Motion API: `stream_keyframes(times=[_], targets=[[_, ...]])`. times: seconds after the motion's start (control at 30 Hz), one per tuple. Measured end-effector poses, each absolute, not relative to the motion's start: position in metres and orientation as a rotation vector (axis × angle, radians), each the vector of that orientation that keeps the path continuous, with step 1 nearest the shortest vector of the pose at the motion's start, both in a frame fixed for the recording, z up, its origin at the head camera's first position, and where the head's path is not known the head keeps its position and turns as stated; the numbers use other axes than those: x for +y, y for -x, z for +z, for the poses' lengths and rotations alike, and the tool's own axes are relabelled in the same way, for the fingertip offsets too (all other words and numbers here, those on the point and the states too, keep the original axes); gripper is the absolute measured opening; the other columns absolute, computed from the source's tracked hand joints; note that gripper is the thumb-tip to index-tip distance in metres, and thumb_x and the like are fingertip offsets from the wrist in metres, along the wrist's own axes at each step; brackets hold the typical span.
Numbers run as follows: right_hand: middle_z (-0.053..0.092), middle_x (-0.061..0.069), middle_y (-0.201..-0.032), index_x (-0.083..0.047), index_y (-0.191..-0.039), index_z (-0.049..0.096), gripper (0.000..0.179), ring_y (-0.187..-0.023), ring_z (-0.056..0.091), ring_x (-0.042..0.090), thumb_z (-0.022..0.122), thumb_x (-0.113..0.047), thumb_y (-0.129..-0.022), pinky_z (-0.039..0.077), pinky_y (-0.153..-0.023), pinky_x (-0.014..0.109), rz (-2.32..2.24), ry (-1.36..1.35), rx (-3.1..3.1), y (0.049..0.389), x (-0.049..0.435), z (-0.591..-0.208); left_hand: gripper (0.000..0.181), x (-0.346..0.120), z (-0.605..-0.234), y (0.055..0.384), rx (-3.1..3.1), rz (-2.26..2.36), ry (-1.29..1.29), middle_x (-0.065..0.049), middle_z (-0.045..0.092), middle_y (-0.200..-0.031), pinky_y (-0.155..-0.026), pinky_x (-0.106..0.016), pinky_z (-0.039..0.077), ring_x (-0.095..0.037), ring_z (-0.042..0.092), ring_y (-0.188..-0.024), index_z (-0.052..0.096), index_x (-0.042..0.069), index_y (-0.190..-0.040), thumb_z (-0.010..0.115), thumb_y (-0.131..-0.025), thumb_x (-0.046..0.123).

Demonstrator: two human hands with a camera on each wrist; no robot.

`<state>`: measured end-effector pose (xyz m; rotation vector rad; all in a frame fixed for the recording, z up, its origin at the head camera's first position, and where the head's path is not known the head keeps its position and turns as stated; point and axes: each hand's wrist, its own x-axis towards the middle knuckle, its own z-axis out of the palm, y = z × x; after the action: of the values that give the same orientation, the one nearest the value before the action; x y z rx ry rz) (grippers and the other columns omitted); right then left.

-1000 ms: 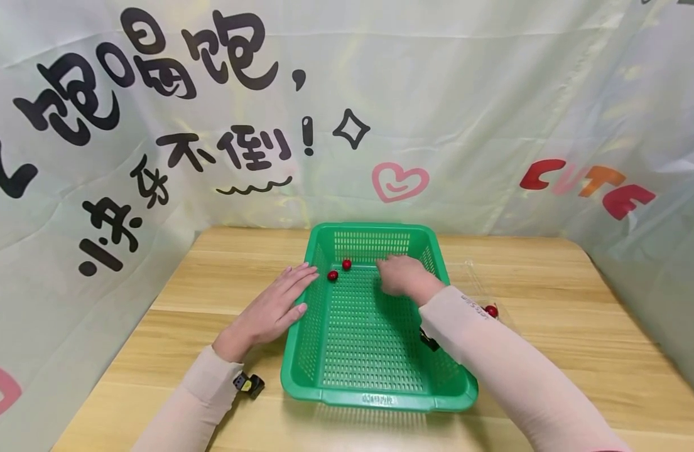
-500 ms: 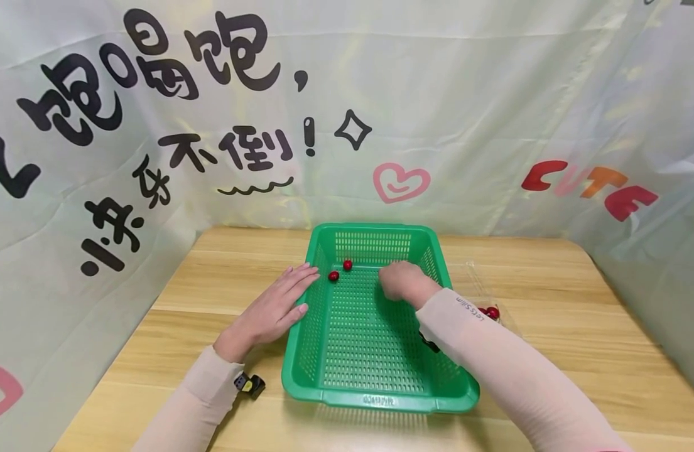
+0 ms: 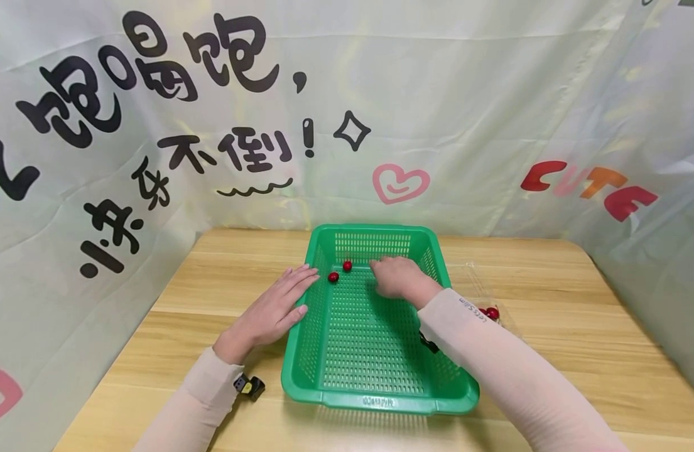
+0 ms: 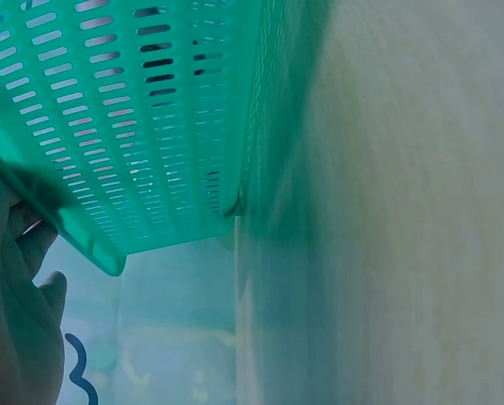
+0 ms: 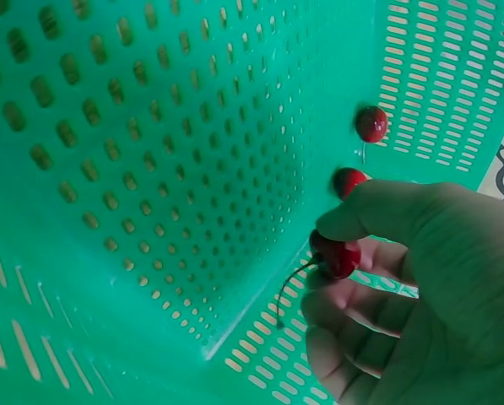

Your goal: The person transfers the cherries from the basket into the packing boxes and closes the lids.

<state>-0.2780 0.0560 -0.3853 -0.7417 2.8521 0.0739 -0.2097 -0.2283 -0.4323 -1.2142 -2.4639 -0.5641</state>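
A green plastic basket [image 3: 375, 402] with slotted walls stands on the table. My left hand [image 3: 273, 307] rests with straight fingers on its left rim; the left wrist view shows those fingers [image 4: 34, 245] at the edge. Inside the basket, toward the far end, my right hand [image 3: 402, 279] is lowered. In the right wrist view it pinches a dark red cherry [image 5: 340, 257] between thumb and fingers, the stem hanging free. That cherry is hidden behind the hand in the head view. Two more cherries, one nearer [image 3: 333, 277] and one farther [image 3: 347, 266], lie by the far left corner.
Right of the basket is a clear plastic box [image 3: 478, 282] with red cherries [image 3: 492, 312], partly covered by the right sleeve. The wooden table [image 3: 573, 301] meets a printed white curtain [image 3: 460, 125] at the back and sides.
The right hand shifts slightly within the far end of the basket, its fingers now reaching a little farther left. Another cherry in the clear box shows beside the sleeve. The left hand stays put.
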Motion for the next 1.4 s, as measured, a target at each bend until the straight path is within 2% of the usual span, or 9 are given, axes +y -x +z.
stream_keyframes(times=[0.2,0.37,0.47,0.63,0.7,0.83,0.93,1.17,1.4], targets=[[0.051,0.019,-0.140,-0.003,-0.141,0.048,0.051,-0.123,0.052,0.038,0.062,-0.021,-0.095,0.046,-0.098,0.052,0.018,0.767,2.879,0.277,0.056,-0.384,0.056,-0.228,-0.432,0.209,-2.468,-0.565,1.214,-0.016,0.035,-0.153,-0.119,-0.049,0.014,-0.030,0.022,-0.146,0.035,0.001,-0.150,0.047,-0.099,0.021],[0.057,0.017,-0.129,-0.004,-0.136,0.051,0.052,-0.111,0.059,0.035,0.067,-0.028,-0.093,0.052,-0.088,0.050,0.012,0.784,2.915,0.278,0.055,-0.384,0.056,-0.227,-0.432,0.209,-2.463,-0.568,1.216,-0.017,0.036,-0.152,-0.119,-0.049,0.014,-0.031,0.022,-0.146,0.035,0.001,-0.149,0.047,-0.099,0.021],[0.059,0.017,-0.125,-0.003,-0.134,0.052,0.052,-0.108,0.060,0.034,0.068,-0.030,-0.092,0.053,-0.087,0.049,0.010,0.803,2.936,0.278,0.055,-0.384,0.056,-0.227,-0.432,0.209,-2.462,-0.567,1.217,-0.017,0.036,-0.152,-0.118,-0.050,0.015,-0.030,0.021,-0.146,0.035,0.001,-0.150,0.046,-0.099,0.021],[0.062,0.011,-0.106,-0.006,-0.116,0.057,0.034,-0.092,0.063,0.029,0.068,-0.027,-0.092,0.055,-0.076,0.045,-0.039,0.845,2.984,0.278,0.056,-0.383,0.055,-0.228,-0.432,0.209,-2.467,-0.564,1.213,-0.016,0.035,-0.153,-0.118,-0.050,0.014,-0.030,0.020,-0.146,0.034,0.002,-0.150,0.043,-0.100,0.023],[0.059,0.007,-0.095,-0.009,-0.106,0.056,0.025,-0.082,0.061,0.025,0.067,-0.025,-0.092,0.053,-0.068,0.042,-0.064,0.864,3.004,0.278,0.056,-0.382,0.055,-0.228,-0.432,0.209,-2.469,-0.563,1.212,-0.016,0.035,-0.153,-0.118,-0.050,0.014,-0.030,0.020,-0.146,0.034,0.002,-0.150,0.043,-0.101,0.024],[0.053,0.003,-0.085,-0.012,-0.096,0.052,0.016,-0.072,0.054,0.021,0.062,-0.023,-0.093,0.048,-0.060,0.036,-0.142,0.885,3.034,0.277,0.057,-0.377,0.055,-0.228,-0.433,0.209,-2.471,-0.556,1.212,-0.017,0.035,-0.153,-0.119,-0.050,0.014,-0.030,0.020,-0.146,0.034,0.001,-0.150,0.042,-0.101,0.024],[0.052,0.002,-0.083,-0.012,-0.092,0.052,0.012,-0.070,0.052,0.021,0.060,-0.020,-0.092,0.046,-0.060,0.035,-0.221,0.903,3.058,0.277,0.059,-0.372,0.055,-0.228,-0.433,0.209,-2.471,-0.554,1.212,-0.017,0.035,-0.153,-0.119,-0.049,0.014,-0.030,0.021,-0.146,0.034,0.001,-0.150,0.041,-0.102,0.026],[0.052,0.003,-0.089,-0.011,-0.099,0.056,0.009,-0.075,0.050,0.020,0.054,-0.017,-0.092,0.046,-0.067,0.035,-0.322,0.893,3.069,0.275,0.064,-0.359,0.055,-0.227,-0.432,0.209,-2.468,-0.564,1.216,-0.016,0.034,-0.153,-0.119,-0.049,0.014,-0.030,0.020,-0.146,0.034,0.001,-0.150,0.040,-0.102,0.027],[0.053,0.003,-0.089,-0.011,-0.100,0.056,0.011,-0.075,0.050,0.019,0.058,-0.018,-0.092,0.046,-0.068,0.035,-0.285,0.928,3.055,0.269,0.071,-0.350,0.055,-0.227,-0.432,0.209,-2.474,-0.571,1.213,-0.015,0.034,-0.154,-0.119,-0.049,0.013,-0.030,0.020,-0.146,0.034,0.001,-0.150,0.044,-0.100,0.023]])
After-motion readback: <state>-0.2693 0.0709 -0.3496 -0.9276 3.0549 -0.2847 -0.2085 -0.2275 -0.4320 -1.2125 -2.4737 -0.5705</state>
